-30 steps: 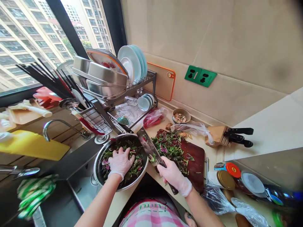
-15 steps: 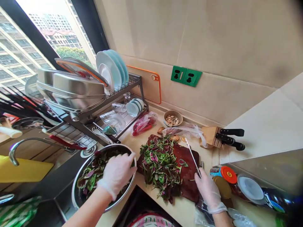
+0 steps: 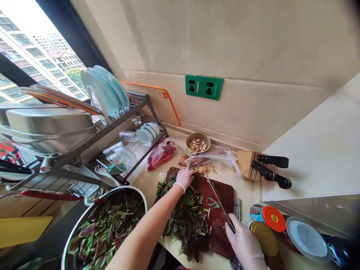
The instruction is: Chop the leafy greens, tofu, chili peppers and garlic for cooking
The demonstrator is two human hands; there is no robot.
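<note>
My left hand (image 3: 185, 178), in a thin clear glove, reaches over the far part of the dark red cutting board (image 3: 225, 191). Its fingers curl down into the pile of red-green leafy greens (image 3: 185, 217), with the fingertips partly hidden. Beside them, just past the board's far edge, lies a piece of ginger (image 3: 201, 170). In my gloved right hand (image 3: 243, 240) is a knife (image 3: 218, 198), its black handle gripped and its thin blade slanting away over the board. A lone leaf (image 3: 212, 203) rests near the blade.
A large pot (image 3: 144, 197) of similar greens stands at lower left. Behind it is a dish rack (image 3: 112, 125) with plates and pans. Along the wall sit bagged red peppers (image 3: 161, 155), a garlic bowl (image 3: 209, 141) and a knife block (image 3: 244, 162). Jars (image 3: 274, 217) crowd the right.
My left hand has moved from the pot to the far side of the board. The knife stays in my right hand, and the view has turned to the right.
</note>
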